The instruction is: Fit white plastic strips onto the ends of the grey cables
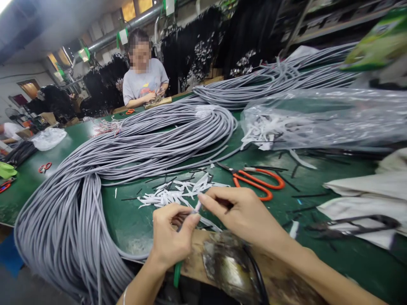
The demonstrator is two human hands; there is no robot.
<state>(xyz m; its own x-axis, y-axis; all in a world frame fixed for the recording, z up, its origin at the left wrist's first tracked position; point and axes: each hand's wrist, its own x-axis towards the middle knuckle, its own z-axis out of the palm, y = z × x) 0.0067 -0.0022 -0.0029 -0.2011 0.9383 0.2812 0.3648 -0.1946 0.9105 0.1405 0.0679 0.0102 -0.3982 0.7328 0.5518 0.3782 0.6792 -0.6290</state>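
White strip (197, 206) being pinched at the near table edge
Left hand (171, 237) and right hand (244, 216) are gripping it by fingertips; smooth green table (127, 222) is lying bare ahead, beside ropey grey cables (95, 169)

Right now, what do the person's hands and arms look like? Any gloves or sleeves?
No gloves and no sleeves show: the left hand and right hand are bare, and so are both forearms. I see no rings or watch. The only thing worn is a thin pale band around the left forearm, near the picture's bottom edge.
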